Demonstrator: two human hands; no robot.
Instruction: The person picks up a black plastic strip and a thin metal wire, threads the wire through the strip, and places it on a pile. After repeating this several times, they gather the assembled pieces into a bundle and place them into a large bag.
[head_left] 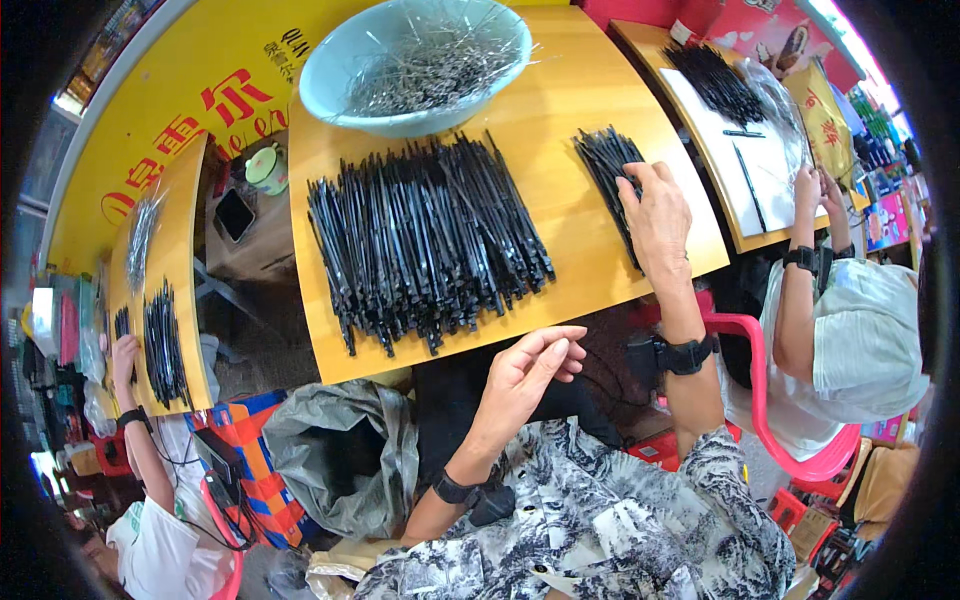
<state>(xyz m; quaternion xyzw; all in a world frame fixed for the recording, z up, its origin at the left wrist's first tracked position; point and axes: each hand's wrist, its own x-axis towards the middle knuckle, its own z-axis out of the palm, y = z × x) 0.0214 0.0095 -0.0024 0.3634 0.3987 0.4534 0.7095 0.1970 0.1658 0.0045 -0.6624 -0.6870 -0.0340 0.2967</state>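
My right hand (657,212) rests on a small pile of thin black sticks (606,160) at the right side of the wooden table (575,90), fingers curled onto them. My left hand (527,372) hovers below the table's near edge, fingers loosely apart, holding nothing visible. A large spread of black sticks (425,235) covers the table's middle. A pale blue bowl (330,75) of thin grey metal pins stands at the far edge.
A person on the right works at another table (700,130) with black sticks and a white sheet. A person on the left handles sticks on a third table (185,250). A grey plastic bag (345,455) and pink chair (765,400) sit near my lap.
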